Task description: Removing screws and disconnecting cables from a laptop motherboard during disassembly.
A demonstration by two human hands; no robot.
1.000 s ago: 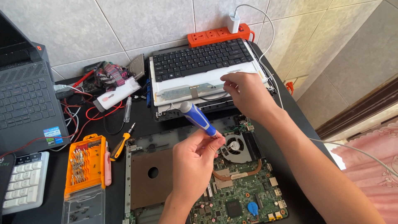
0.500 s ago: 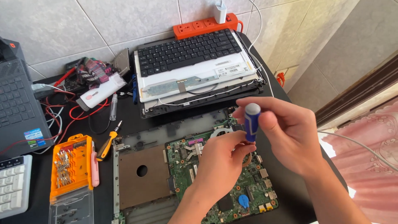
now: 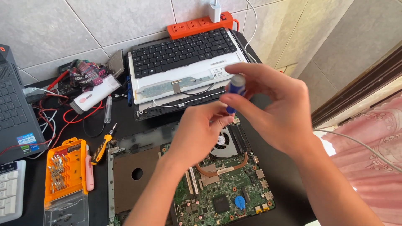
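Note:
My right hand (image 3: 274,111) grips a blue and white screwdriver handle (image 3: 235,88), held upright above the open laptop. My left hand (image 3: 200,132) pinches at the handle's lower end with its fingertips. Below both hands lies a green motherboard (image 3: 224,188) with a round fan (image 3: 224,140) and a copper heat pipe, set in the stripped laptop base (image 3: 125,175).
A detached keyboard on a screen panel (image 3: 184,62) lies behind, with an orange power strip (image 3: 197,26) at the wall. At left are an orange bit case (image 3: 65,169), a small yellow screwdriver (image 3: 102,144), a white brush, red wires and another laptop (image 3: 14,113).
My right hand came back from the keyboard and took the screwdriver handle, which went from tilted to upright. My left hand shifted to the handle's lower end.

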